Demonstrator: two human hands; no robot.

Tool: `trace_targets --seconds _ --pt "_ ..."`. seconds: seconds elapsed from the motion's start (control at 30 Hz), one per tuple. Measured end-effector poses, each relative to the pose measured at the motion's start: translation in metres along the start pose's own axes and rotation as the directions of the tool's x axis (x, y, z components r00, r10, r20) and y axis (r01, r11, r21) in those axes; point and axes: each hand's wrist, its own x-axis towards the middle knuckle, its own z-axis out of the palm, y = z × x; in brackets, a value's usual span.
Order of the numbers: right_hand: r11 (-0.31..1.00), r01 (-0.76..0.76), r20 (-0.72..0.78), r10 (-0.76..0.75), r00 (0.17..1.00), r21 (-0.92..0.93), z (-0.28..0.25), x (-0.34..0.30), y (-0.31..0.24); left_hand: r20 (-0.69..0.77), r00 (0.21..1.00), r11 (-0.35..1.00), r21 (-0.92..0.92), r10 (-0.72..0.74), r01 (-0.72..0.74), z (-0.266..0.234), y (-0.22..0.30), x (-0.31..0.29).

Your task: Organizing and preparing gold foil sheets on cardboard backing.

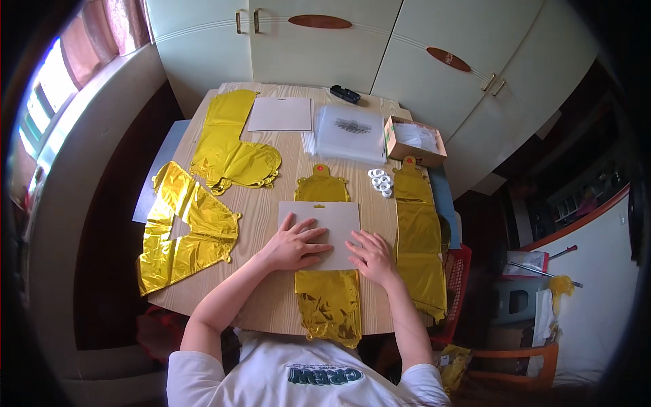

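Note:
A pale card sheet [319, 230] with a hang slot at its top edge lies across a flat gold foil balloon [328, 298], which shows above and below it. My left hand [296, 244] rests on the card's left half, fingers spread. On its right edge lies my right hand [373, 256], fingers stretched out. Neither hand holds anything. More gold foil balloons lie flat at the far left [230, 146], at the near left [190, 227] and along the right side [419, 237].
At the back are a stack of pale cards [279, 114], clear plastic bags [349, 132], a black object [345, 93] and a cardboard box [415, 150] of white material. Several white ring-shaped rolls [381, 182] sit right of centre. A red basket [456, 292] stands beside the wooden table [261, 203].

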Motion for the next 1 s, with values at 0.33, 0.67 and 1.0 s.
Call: trace_targets --seconds 0.33,0.67,1.0 --pt "1.0 0.004 -0.008 -0.004 1.0 0.013 -0.001 0.0006 -0.0003 -0.024 1.0 1.0 0.017 0.001 0.0 0.0018 0.0002 -0.0005" --pt "1.0 -0.016 0.02 0.016 1.0 0.019 -0.0008 0.0004 -0.0005 -0.023 1.0 1.0 0.003 -0.001 0.001 0.0003 0.0006 -0.0002" --pt "1.0 -0.011 0.026 0.011 1.0 0.005 -0.0031 0.002 -0.0029 -0.009 1.0 1.0 -0.007 -0.007 0.006 0.0009 -0.0003 -0.0008"
